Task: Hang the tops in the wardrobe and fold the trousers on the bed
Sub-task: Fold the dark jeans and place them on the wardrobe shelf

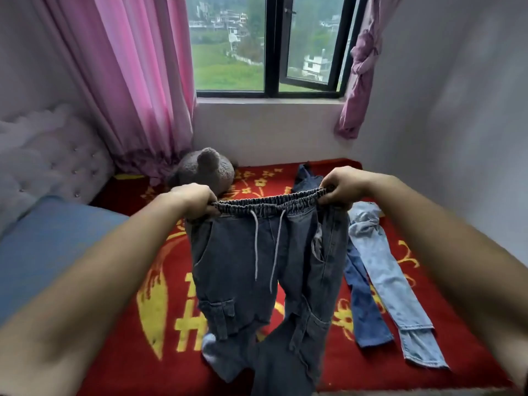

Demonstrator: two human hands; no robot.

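I hold a pair of dark grey-blue denim trousers point(265, 261) up above the bed point(125, 324), which has a red blanket with yellow patterns. My left hand point(194, 200) grips the left end of the elastic waistband. My right hand point(341, 185) grips the right end. The waistband is stretched between them, the drawstrings hang down, and the legs dangle to the blanket. To the right, a light blue pair of jeans point(391, 278) and a mid-blue pair point(364, 304) lie flat on the bed.
A grey plush toy point(207, 171) sits at the far end of the bed below the window point(271, 44). Pink curtains point(137, 78) hang left, a knotted one right. A blue pillow point(48, 252) lies by the tufted headboard point(48, 161). A wall runs along the right.
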